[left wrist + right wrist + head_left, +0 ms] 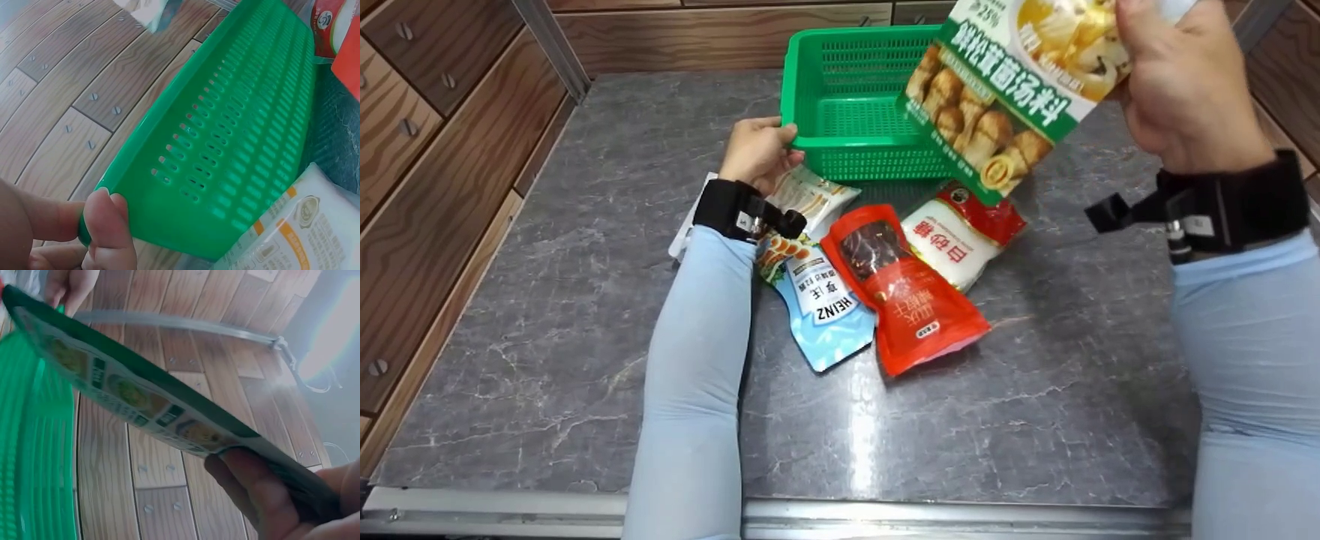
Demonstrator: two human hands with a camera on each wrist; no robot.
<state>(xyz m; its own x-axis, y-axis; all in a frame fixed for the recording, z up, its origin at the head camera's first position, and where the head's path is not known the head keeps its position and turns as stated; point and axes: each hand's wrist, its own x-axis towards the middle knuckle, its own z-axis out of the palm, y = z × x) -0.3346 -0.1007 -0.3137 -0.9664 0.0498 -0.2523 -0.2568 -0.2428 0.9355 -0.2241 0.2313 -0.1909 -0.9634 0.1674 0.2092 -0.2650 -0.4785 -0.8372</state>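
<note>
A green plastic basket [877,161] with slotted walls stands at the back of the table. My left hand [757,154] pinches its near left corner; the left wrist view shows thumb and finger on the basket's rim [152,126]. Raised at the upper right, my right hand [1189,90] grips a mushroom soup seasoning packet [997,97] by one end. The packet hangs tilted, covering the basket's right part. In the right wrist view the packet [135,391] is seen nearly edge-on, fingers beneath it.
In front of the basket lie a red pouch [915,300], a blue Heinz pouch [829,307], a white sugar bag [949,236] with a red top, and a pale packet [814,191] partly behind my left wrist. Wood-patterned panels [720,37] border the grey table [547,322].
</note>
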